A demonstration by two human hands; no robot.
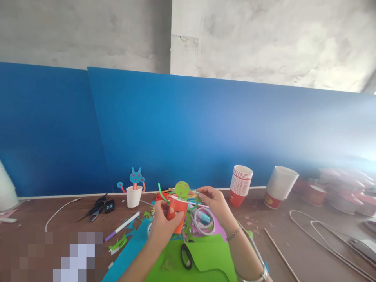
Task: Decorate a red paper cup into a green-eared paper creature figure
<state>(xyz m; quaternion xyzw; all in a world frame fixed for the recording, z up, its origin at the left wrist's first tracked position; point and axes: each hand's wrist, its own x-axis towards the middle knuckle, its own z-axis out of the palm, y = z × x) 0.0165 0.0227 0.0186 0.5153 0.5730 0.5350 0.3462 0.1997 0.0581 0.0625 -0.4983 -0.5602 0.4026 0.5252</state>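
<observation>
A red paper cup (175, 207) is gripped in my left hand (166, 221), its fingers wrapped round the side. From the cup rises a round green paper face (182, 189), and a green straw (161, 192) sticks out at its left. My right hand (213, 201) is just right of the cup, thumb and fingers pinched at a small green piece (199, 197) by the cup's right side. Below the cup, black-handled scissors (186, 256) lie on green paper (210, 254), with blue paper (129, 250) to the left.
A white cup (134, 197) with a blue cat face stands at back left, near keys (109, 206) and a purple-capped marker (122, 226). Stacked cups (241, 184) and a larger stack (280, 186) stand at back right. Cables (320, 227) and a stick (280, 254) lie on the right.
</observation>
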